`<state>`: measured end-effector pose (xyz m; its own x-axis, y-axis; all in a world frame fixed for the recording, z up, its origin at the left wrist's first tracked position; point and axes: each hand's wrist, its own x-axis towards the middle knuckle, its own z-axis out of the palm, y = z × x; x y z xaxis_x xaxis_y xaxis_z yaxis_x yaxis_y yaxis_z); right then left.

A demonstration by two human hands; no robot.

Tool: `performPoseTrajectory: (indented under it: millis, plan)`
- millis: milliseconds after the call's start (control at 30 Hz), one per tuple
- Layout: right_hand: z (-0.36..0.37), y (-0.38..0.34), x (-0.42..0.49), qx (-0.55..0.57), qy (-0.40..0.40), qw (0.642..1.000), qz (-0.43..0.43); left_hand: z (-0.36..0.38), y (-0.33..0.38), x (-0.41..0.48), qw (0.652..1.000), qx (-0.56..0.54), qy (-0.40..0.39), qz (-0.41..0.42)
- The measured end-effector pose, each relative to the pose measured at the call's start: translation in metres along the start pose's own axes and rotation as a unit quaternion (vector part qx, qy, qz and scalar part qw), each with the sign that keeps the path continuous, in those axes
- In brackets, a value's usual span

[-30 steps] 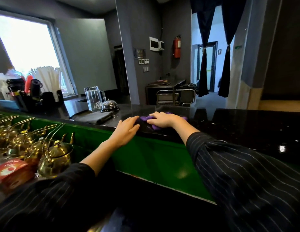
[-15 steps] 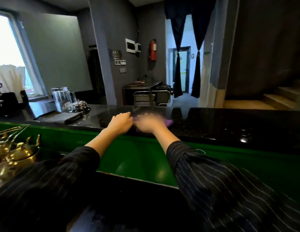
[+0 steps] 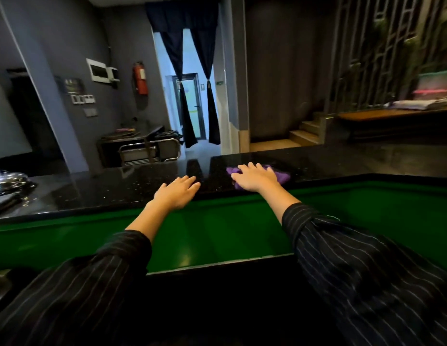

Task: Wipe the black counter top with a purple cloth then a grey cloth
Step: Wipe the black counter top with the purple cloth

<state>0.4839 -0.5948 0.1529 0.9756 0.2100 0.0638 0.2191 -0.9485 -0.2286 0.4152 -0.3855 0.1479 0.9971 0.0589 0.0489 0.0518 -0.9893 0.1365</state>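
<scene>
right hand (image 3: pixel 256 178): yours, palm down, fingers spread flat, pressing on the purple cloth (image 3: pixel 279 176); not clenched around it
left hand (image 3: pixel 177 193): yours, flat and released, grasping nothing; palm at the near edge of the worktop (image 3: pixel 105 188), fingers pointing away from you
purple cloth: bunched under your right hand on the black worktop, near its front edge; cloth sticks out past the fingers on both sides
arms: both stretched forward over the green ledge (image 3: pixel 205 236), striped sleeves (image 3: pixel 354 265) pushed back off the wrists
hands gap: apart, not touching
far left: shiny metal item (image 3: pixel 10 179) on worktop, blurred
</scene>
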Motion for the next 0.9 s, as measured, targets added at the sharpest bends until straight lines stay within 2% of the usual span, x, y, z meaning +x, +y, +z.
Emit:
performPoseTrajectory:
  millis: [133, 233, 333, 533, 667, 900]
  plan:
    - [-0.004, 0.003, -0.001, -0.019, 0.012, 0.997, 0.074, -0.01, 0.029, 0.011, 0.999, -0.013, 0.02, -0.043]
    - [-0.003, 0.003, -0.005, -0.02, -0.014, 1.0, -0.005, -0.012, 0.064, 0.024, 0.998, -0.047, 0.047, 0.001]
    - [-0.013, 0.042, -0.007, -0.007, -0.024, 0.998, -0.05, -0.012, 0.092, 0.041, 0.996, -0.074, 0.025, 0.038]
    - [-0.033, 0.112, 0.029, -0.02, -0.031, 0.999, 0.03, 0.011, 0.112, 0.054, 0.998, -0.036, -0.012, 0.045]
    - [-0.029, 0.104, 0.067, -0.032, -0.037, 0.997, 0.063, 0.015, 0.113, 0.055, 0.998, -0.016, -0.027, 0.058]
    - [-0.026, 0.075, 0.13, -0.036, -0.056, 0.996, 0.059, 0.021, 0.112, 0.064, 0.998, -0.009, -0.003, 0.062]
